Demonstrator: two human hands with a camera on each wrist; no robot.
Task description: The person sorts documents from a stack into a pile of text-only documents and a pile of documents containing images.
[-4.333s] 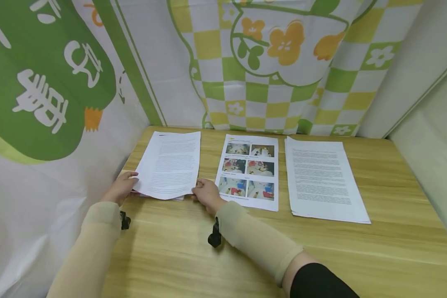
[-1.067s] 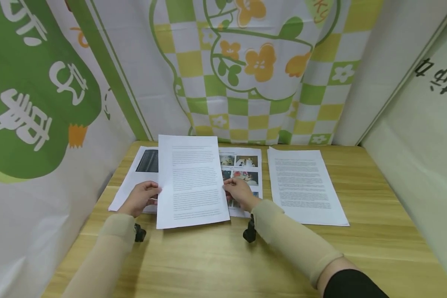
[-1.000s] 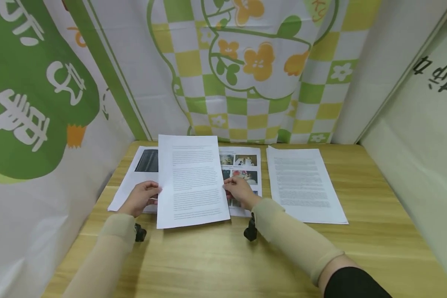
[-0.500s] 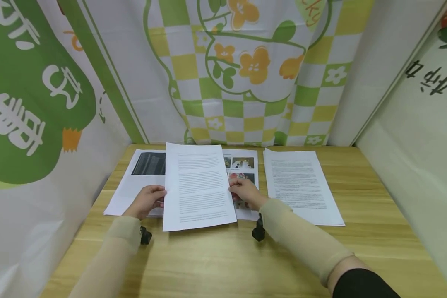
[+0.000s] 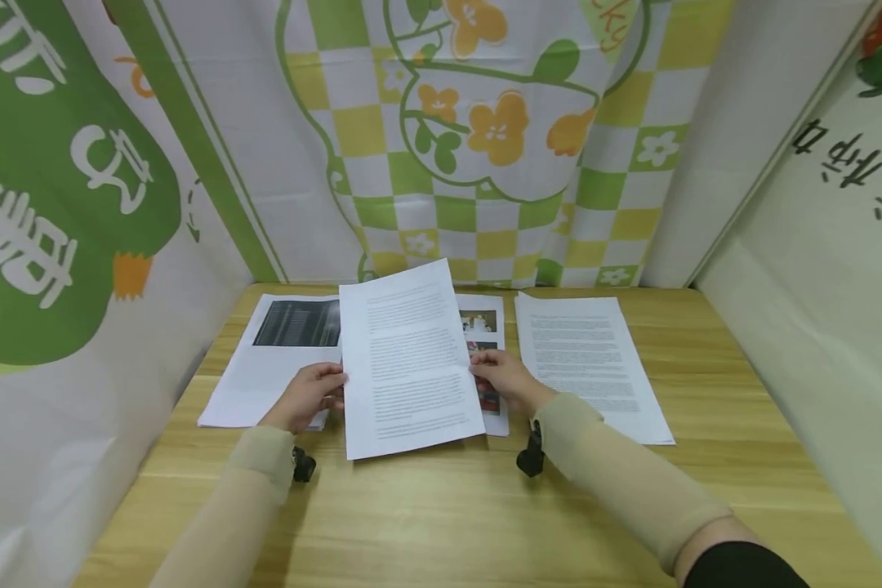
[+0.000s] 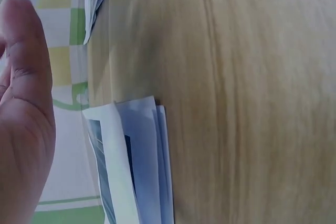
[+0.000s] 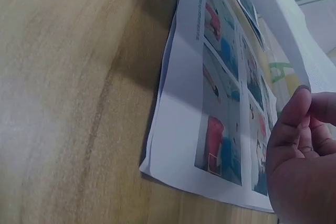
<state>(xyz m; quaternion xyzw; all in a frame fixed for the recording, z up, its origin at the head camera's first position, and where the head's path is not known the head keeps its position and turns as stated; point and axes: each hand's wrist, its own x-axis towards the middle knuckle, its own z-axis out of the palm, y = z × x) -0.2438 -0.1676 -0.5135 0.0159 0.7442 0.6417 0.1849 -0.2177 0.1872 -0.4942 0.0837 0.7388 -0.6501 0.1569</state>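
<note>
A printed sheet of paper (image 5: pixel 415 367) is held up off the table, tilted, its right side higher. My left hand (image 5: pixel 305 398) pinches its left edge, and my right hand (image 5: pixel 510 380) pinches the right edge between thumb and fingers, as the right wrist view also shows. Behind it on the left lies a paper stack (image 5: pixel 246 380) with a dark picture on its top page. The sheet partly covers a page of colour photos (image 5: pixel 496 423), seen more fully in the right wrist view. In the left wrist view, the left hand (image 6: pixel 23 98) appears without the held edge.
To the right lies another stack of text pages (image 5: pixel 584 351), its edges slightly uneven. All of it rests on a wooden table (image 5: pixel 426 523). A patterned curtain (image 5: pixel 485 204) hangs at the back edge, with pale sheeting on both sides.
The text sheet has been lifted off the left stack and carried right, uncovering the dark picture. In the last half second it shifted further right and turned, its right side rising.
</note>
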